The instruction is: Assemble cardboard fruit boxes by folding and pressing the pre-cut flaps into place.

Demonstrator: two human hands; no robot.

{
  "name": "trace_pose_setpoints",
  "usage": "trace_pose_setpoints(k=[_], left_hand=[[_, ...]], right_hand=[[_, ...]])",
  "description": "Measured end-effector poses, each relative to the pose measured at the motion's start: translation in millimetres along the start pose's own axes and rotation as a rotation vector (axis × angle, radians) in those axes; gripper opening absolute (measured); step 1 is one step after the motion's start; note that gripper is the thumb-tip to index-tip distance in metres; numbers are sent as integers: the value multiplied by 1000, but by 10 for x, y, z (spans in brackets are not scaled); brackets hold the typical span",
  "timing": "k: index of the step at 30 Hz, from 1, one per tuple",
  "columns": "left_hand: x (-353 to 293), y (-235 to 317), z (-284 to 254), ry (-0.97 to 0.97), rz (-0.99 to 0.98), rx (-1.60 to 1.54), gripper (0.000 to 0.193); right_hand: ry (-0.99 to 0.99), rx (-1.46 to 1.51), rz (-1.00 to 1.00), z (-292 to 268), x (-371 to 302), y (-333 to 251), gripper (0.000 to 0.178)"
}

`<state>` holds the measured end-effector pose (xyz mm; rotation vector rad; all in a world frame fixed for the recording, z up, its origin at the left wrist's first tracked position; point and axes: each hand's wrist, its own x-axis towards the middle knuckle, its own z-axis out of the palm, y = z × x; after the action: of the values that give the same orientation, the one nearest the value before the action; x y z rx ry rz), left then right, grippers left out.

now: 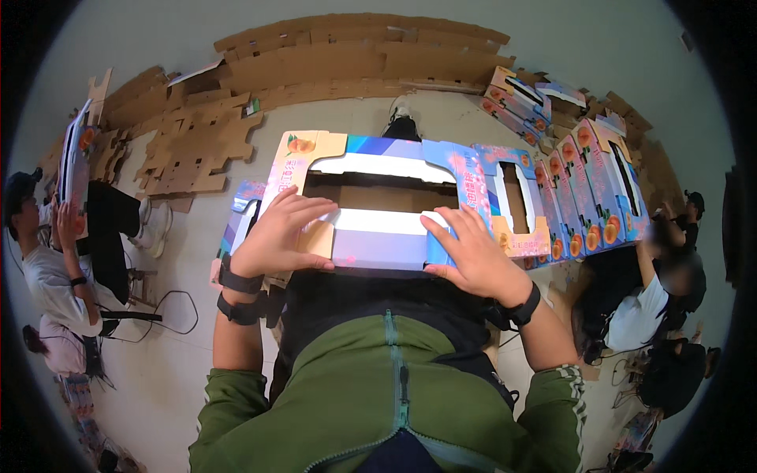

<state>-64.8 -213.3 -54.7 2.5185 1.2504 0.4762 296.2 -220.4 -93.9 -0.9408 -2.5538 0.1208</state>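
Left hand: the left hand (288, 229) has its fingers spread wide, touching the box's near left corner.
Right hand: the right hand (481, 256) has its fingers spread too, touching the near right corner, thumb on the near edge.
Big box: the open-topped box (378, 248) is right in front of the person's tummy.
Writing: pink writing (471, 181) runs down the box's sides.
Picture: orange fruit (300, 143) shows at the far left corner.
Right side: more fruit boxes (579, 189) stand in a row.
Far back: brown cardboard (331, 55) lines the wall.

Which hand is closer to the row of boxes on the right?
Right. The right hand is on the near right corner of the middle box, left of the row of boxes. The left hand is farther away, on that box's left side.
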Motion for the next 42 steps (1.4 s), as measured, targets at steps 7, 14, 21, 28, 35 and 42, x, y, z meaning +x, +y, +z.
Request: trace_pose_setpoints(k=[7, 14, 21, 28, 35, 42], left_hand=[[-63, 44, 38, 41, -76, -123, 104], [-72, 107, 60, 58, -75, -85, 102], [-142, 173, 138, 98, -79, 4, 98], [-151, 109, 154, 125, -47, -22, 94], [-172, 113, 160, 184, -48, -56, 90], [-349, 413, 243, 228, -4, 23, 79]], right_hand=[[46, -28, 101, 163, -94, -197, 77], [56, 47, 113, 93, -117, -110, 72], [72, 133, 65, 90, -190, -23, 70], [166, 118, 138, 202, -161, -205, 64], [272, 29, 139, 321, -169, -307, 59], [37, 194, 161, -118, -128, -131, 69]])
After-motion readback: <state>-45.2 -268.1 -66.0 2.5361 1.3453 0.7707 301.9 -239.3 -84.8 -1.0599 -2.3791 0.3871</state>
